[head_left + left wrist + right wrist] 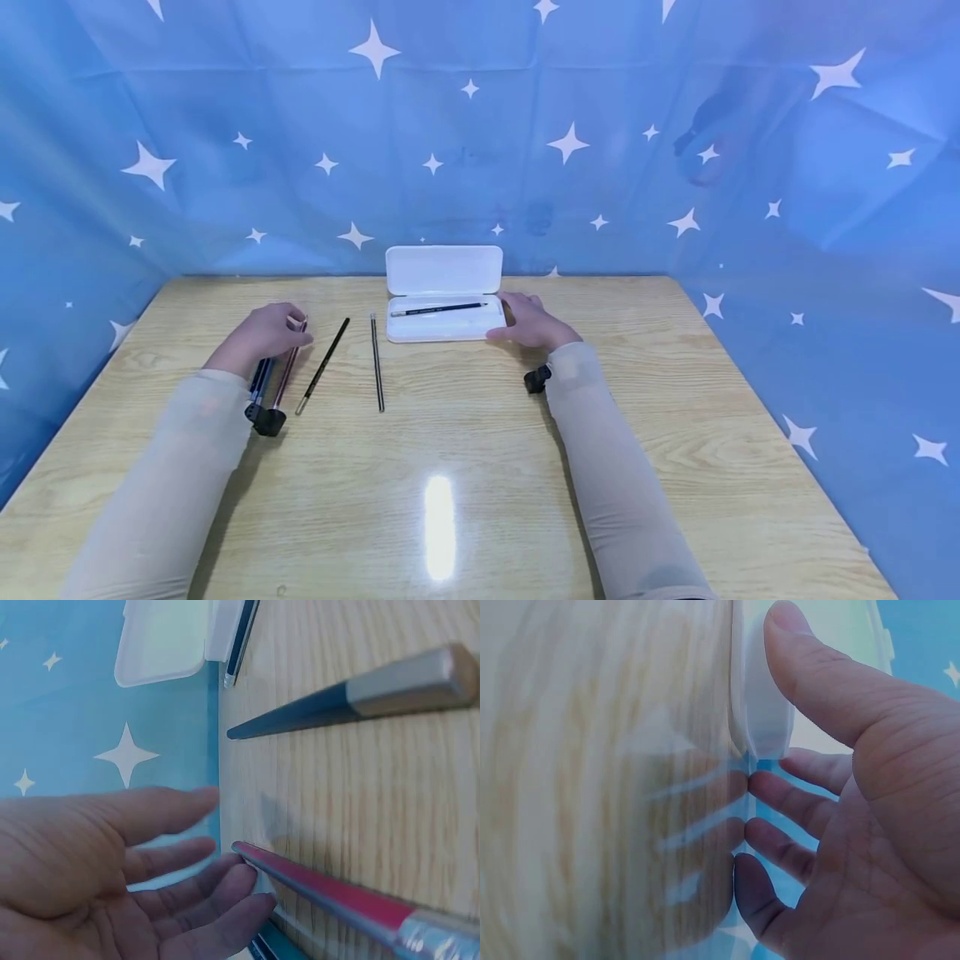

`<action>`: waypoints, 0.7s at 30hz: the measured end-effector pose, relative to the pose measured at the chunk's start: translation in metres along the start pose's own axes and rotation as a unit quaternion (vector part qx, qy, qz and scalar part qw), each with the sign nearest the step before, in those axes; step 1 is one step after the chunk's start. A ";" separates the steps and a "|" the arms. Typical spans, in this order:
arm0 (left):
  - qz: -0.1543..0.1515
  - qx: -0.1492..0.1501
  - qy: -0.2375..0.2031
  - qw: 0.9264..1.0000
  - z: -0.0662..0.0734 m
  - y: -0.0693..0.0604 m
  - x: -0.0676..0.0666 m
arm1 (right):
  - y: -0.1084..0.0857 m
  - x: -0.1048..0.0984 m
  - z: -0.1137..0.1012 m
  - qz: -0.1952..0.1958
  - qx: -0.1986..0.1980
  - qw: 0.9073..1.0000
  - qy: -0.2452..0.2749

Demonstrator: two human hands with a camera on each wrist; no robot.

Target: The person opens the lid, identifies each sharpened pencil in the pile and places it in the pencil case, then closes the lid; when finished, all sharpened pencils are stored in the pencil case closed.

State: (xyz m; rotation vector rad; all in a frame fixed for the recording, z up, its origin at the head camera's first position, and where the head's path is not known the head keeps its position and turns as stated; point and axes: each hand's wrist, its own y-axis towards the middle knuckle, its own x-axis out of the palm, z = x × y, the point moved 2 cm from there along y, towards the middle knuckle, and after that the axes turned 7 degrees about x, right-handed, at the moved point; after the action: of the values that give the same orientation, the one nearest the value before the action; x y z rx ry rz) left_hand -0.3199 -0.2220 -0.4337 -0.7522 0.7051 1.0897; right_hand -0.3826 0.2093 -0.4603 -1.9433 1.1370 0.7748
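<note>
Our left hand (264, 335) is nearer: fingers apart, nothing held, by the far end of the red pencil (330, 887), contact unclear; we've got it on the worktop's (337, 500) left half, long axis running towards the near edge; right hand's (531, 323) fingers loose at the white case (444, 271)

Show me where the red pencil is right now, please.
In the head view, the red pencil lies toward the left side of the table, by the left hand, between the blue pencils and a dark pencil.
</note>
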 end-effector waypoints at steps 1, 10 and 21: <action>-0.005 -0.006 0.003 1.000 0.001 0.000 0.000 | 0.000 0.000 0.000 0.000 0.000 1.000 -0.001; -0.031 -0.033 -0.062 0.997 0.003 -0.004 0.003 | 0.003 0.000 -0.002 -0.013 0.019 1.000 0.002; -0.030 -0.044 -0.115 0.992 0.000 -0.008 0.012 | 0.005 0.002 0.001 -0.001 0.011 1.000 -0.004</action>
State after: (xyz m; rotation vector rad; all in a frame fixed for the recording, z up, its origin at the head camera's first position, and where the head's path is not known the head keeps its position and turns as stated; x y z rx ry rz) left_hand -0.3083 -0.2181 -0.4414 -0.7046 0.4389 1.1362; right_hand -0.3864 0.2074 -0.4634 -1.9212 1.1346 0.7654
